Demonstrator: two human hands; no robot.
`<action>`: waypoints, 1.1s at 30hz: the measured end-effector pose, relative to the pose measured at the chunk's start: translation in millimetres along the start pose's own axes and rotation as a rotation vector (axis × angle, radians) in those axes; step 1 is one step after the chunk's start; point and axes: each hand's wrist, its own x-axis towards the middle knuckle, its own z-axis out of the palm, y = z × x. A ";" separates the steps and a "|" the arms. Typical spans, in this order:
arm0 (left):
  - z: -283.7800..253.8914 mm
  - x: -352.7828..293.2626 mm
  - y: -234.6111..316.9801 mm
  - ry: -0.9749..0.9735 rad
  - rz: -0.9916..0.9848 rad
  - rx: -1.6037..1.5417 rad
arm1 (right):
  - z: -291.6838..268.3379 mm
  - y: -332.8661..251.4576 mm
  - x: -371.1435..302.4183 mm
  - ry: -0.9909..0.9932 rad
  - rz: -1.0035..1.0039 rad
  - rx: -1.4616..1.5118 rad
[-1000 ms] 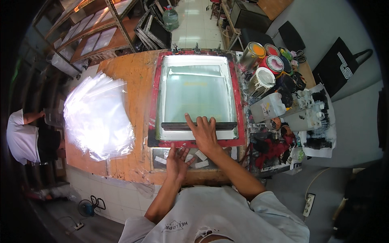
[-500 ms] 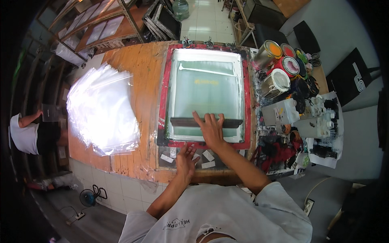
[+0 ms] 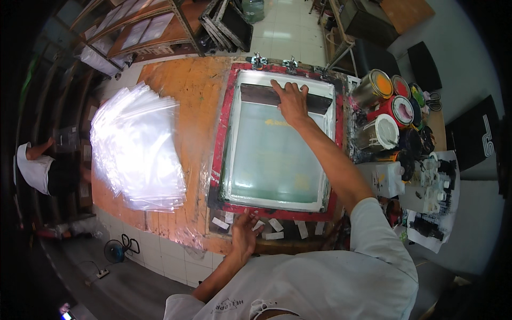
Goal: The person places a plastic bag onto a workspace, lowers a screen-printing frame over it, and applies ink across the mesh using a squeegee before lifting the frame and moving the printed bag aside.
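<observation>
A silk-screen frame (image 3: 217, 154) with red and black borders lies on the wooden table before me, its greenish mesh edged in white. My right hand (image 3: 293, 101) reaches to its far end and grips a dark, wide squeegee (image 3: 257, 94) laid across the mesh, fingers over its top edge. A small yellow print mark (image 3: 277, 122) shows in the mesh. At the frame's near edge my left hand (image 3: 244, 234) has its fingertips curled against the border; their undersides are hidden. Small white strips (image 3: 274, 236) lie on the dark base beside this hand.
A fanned stack of clear plastic bags (image 3: 141, 154) covers the table's left. Paint cans (image 3: 380, 85) and plastic bottles (image 3: 384, 178) crowd the right. Hinge clamps (image 3: 258, 61) stand at the frame's far edge. Another person (image 3: 34, 168) is at far left by shelves.
My right hand has pushed the squeegee from the near part of the mesh to its far end. My left hand stays at the frame's near edge. The whole view has shifted slightly.
</observation>
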 end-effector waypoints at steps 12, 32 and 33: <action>4.2 -19.9 13.9 -0.107 0.092 -0.004 | -11.4 -37.2 -46.1 0.112 -0.079 -0.035; 92.1 -53.4 135.3 -0.798 0.627 -0.010 | -264.1 -143.0 -135.5 0.371 -0.121 0.008; 100.9 -34.0 146.9 -0.801 0.656 0.008 | -273.3 -137.1 -117.3 0.420 -0.145 0.017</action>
